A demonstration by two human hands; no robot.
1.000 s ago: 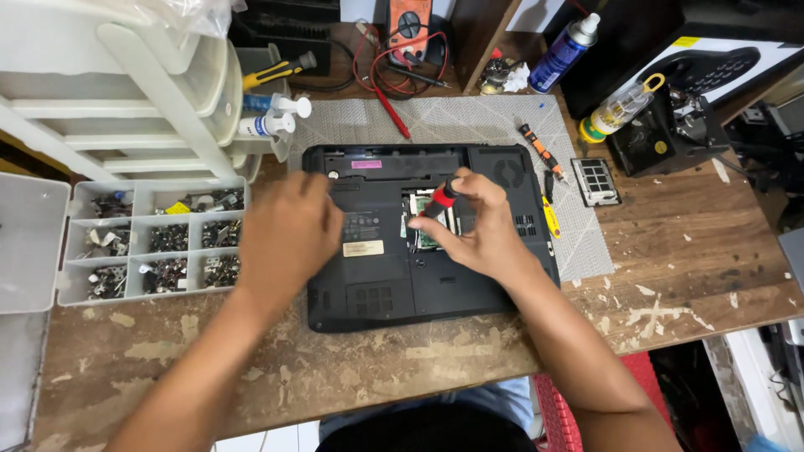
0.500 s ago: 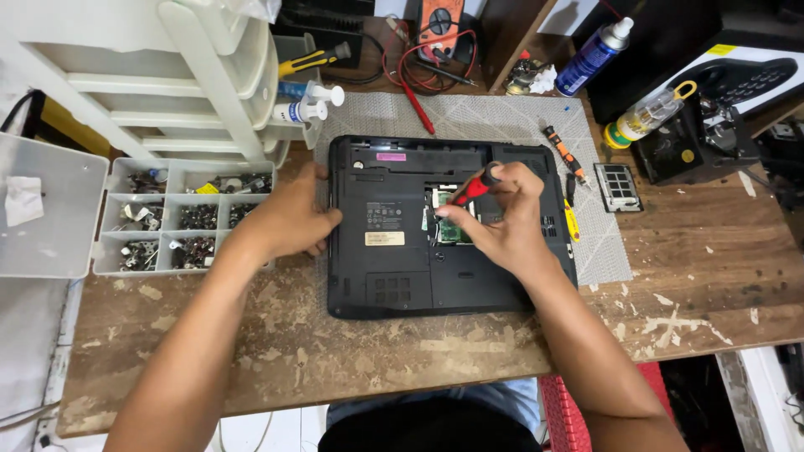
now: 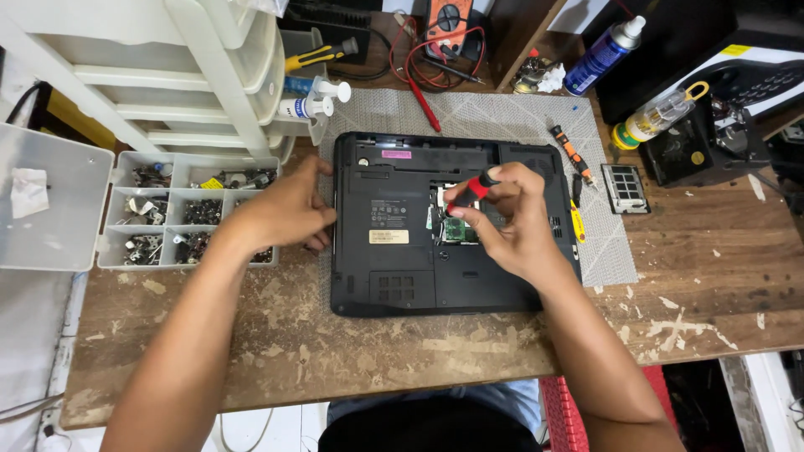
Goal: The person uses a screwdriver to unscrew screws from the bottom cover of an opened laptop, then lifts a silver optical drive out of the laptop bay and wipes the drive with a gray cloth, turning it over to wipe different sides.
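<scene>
Working on a black laptop (image 3: 394, 276) flipped bottom-up on the grey mat (image 3: 519, 113), long axis running left-right across the worktop (image 3: 712, 285). Right hand (image 3: 511, 222) has its fingers pinching a small red-handled screwdriver (image 3: 473, 189), handle tilted up toward the far right, tip down-left into the open bay with the green board (image 3: 458, 230). Left hand (image 3: 289, 209) rests against the laptop's left edge, fingers curled loosely. Clear screw organizer (image 3: 188, 219) sits just left of it.
</scene>
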